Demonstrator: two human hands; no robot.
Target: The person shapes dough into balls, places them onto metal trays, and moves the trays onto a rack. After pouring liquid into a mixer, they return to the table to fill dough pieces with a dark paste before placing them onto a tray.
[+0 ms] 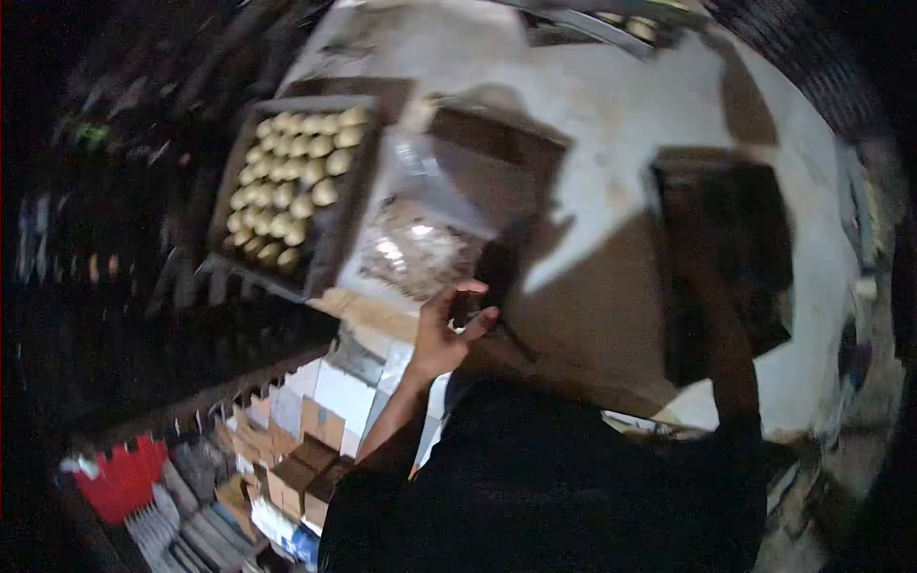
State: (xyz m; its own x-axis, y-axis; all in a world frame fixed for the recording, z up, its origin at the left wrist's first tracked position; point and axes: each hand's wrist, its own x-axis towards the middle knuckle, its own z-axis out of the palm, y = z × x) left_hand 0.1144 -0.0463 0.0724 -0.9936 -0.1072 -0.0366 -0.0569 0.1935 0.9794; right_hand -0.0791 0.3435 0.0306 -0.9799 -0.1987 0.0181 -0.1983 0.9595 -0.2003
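Observation:
My left hand (447, 329) hovers at the table's near edge, thumb and fingers curved and apart, with no object visible between them. Just beyond it lies a clear plastic bag (415, 248) of brownish contents, shiny under the light. My right arm reaches into a dark tray (764, 239) on the right, where deep shadow hides the fingers of my right hand (690, 229). To the left, a tray (336, 239) carries rows of pale yellow, rounded dough-like pieces (287, 181).
The pale table (611, 95) is partly covered by shadows. At its far edge stands another tray (592, 29) with similar pieces. Below the near side are cardboard boxes (296, 477) and a red crate (122, 477). Dark slatted racks fill the left.

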